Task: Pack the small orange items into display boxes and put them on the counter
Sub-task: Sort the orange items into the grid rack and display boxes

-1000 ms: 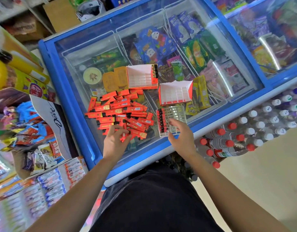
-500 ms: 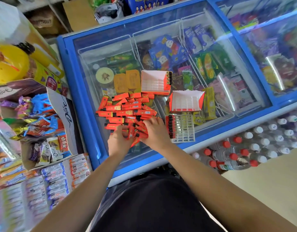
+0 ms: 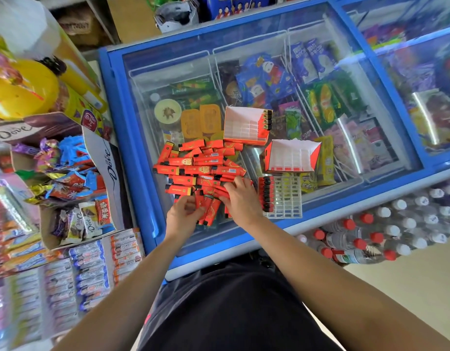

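your left hand (image 3: 184, 216) clamps a loose fan of small orange cardboard packets (image 3: 210, 211): can spill | rest piled on slick glass freezer lid (image 3: 168, 72): can slide off | your right hand (image 3: 240, 200) digs into pile, grip unclear | clear plastic grid tray (image 3: 287, 198) beside wrist: nudge risk

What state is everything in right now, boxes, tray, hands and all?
Small orange stick packs: loose, piled.
Far white-lined orange display box: open, few packs at one end.
Near white-lined orange display box: open, looks empty.
Clear plastic grid tray: one column filled.
Blue-framed glass freezer lid: closed.
Left hand: grips several packs.
Right hand: on the pile, grip unclear.
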A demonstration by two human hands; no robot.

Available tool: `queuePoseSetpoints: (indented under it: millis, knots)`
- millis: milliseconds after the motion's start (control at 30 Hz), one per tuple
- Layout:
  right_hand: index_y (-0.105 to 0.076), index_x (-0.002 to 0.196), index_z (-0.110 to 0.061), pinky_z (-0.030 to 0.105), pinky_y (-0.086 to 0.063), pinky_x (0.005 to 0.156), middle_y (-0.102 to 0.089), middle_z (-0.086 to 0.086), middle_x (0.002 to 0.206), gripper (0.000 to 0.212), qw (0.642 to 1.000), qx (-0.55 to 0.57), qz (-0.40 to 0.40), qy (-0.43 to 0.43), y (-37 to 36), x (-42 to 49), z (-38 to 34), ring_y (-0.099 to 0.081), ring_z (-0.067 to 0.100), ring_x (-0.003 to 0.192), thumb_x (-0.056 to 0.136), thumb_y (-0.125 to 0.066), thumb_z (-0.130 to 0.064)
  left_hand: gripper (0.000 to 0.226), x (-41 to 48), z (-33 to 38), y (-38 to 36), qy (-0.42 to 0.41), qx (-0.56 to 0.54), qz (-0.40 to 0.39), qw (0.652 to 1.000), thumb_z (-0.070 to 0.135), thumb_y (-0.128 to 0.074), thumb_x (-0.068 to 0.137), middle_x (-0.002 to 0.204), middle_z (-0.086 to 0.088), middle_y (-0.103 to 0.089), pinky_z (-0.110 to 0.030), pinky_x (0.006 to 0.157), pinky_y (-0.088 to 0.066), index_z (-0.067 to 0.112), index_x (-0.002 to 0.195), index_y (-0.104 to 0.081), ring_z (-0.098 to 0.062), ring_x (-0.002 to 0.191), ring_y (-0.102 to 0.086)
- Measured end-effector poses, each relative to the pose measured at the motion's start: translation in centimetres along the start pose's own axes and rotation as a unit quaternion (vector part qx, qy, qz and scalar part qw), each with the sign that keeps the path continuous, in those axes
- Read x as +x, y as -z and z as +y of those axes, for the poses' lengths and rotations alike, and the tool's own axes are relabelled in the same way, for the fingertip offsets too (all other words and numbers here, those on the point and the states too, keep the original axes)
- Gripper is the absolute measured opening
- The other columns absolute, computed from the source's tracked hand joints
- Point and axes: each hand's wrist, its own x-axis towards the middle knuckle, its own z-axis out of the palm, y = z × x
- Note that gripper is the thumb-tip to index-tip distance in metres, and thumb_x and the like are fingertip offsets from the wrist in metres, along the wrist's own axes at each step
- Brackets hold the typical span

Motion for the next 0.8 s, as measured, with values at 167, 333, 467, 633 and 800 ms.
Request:
queuePoseSetpoints:
  millis: [167,333,467,633,800]
  knots:
    - [-0.063,0.104,-0.009,0.021,-0.043,0.079,-0.060,0.000,0.100,0.021,0.968,0.240,0.001,-0.077,1.7,-0.2,-0.9,-0.056,0.015,0.092,0.094,-0.066,-0.027,0.013,-0.5,1.0,0.1,-0.003,-0.091,-0.008,0.996,0.021,-0.074,0.089,0.085,0.002,-0.068,-0.043,0.078,-0.060,0.024,0.093,-0.062,-0.019,0.082,-0.069]
    - [-0.058,0.117,-0.016,0.040,-0.054,0.065,-0.061,0.010,0.077,0.019,0.876,0.463,-0.072,-0.117,4.3,-3.6,-1.8,-0.062,0.022,0.067,0.100,-0.057,-0.026,0.015,-1.6,2.8,0.3,-0.036,-0.135,-0.035,0.990,0.023,-0.071,0.093,0.083,-0.009,-0.073,-0.045,0.073,-0.061,0.009,0.095,-0.066,-0.028,0.078,-0.071]
    - [-0.049,0.130,-0.019,0.037,-0.058,0.077,-0.068,0.010,0.094,0.030,0.804,0.562,-0.095,-0.170,5.6,-7.0,-1.3,-0.067,0.020,0.080,0.102,-0.052,-0.010,0.025,-2.7,3.8,0.3,-0.090,-0.106,-0.054,0.989,0.019,-0.076,0.090,0.086,-0.001,-0.070,-0.031,0.064,-0.057,0.023,0.111,-0.063,-0.018,0.070,-0.069]
    - [-0.055,0.123,-0.015,0.030,-0.054,0.063,-0.072,0.011,0.096,0.026,0.768,0.592,-0.042,-0.243,6.2,-10.8,0.7,-0.067,0.017,0.076,0.098,-0.056,-0.006,0.034,-4.3,4.0,-0.7,-0.116,-0.077,-0.079,0.987,0.018,-0.076,0.089,0.086,0.000,-0.068,-0.037,0.063,-0.060,0.033,0.117,-0.065,-0.023,0.069,-0.070]
    - [-0.058,0.116,-0.011,0.030,-0.054,0.064,-0.068,0.018,0.097,0.019,0.751,0.600,0.057,-0.271,6.7,-12.6,2.8,-0.064,0.017,0.073,0.097,-0.058,-0.007,0.018,-5.1,4.0,-2.8,-0.106,-0.067,-0.096,0.987,0.014,-0.074,0.090,0.083,0.010,-0.074,-0.040,0.078,-0.061,0.030,0.097,-0.068,-0.012,0.082,-0.072]
